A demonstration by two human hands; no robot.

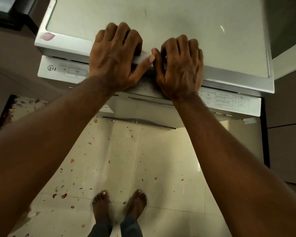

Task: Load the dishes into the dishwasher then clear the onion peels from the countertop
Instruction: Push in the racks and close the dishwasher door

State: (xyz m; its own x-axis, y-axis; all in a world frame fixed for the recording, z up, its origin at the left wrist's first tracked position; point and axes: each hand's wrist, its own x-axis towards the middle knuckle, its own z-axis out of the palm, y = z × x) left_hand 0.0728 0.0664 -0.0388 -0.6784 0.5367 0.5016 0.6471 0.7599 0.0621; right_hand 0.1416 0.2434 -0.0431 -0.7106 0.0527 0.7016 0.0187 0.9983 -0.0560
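Onion peel [47,36] lies on dishwasher [178,31] top, far left corner, well apart from both hands. Left hand [114,55] and right hand [181,67] sit side by side on the top's front edge, fingers curled over it, thumbs touching. Peel scraps [72,160] litter the floor below.

dishwasher top [161,17]: pale, smooth, matt panel, faint scuffs; looks like painted metal or laminate, can't tell which
top's front edge [61,50]: light grey, satin sheen
dishwasher door [143,110]: white, smooth, plastic look; printed paper labels stuck on
door handle [138,121]: brushed metal strip, shiny
floor [161,168]: cream tiles, glossy, reflecting light
onion peels [64,195]: thin, dry, papery flakes on floor
onion peel [47,36]: pink, papery, on top's corner
trousers [132,227]: dark cloth
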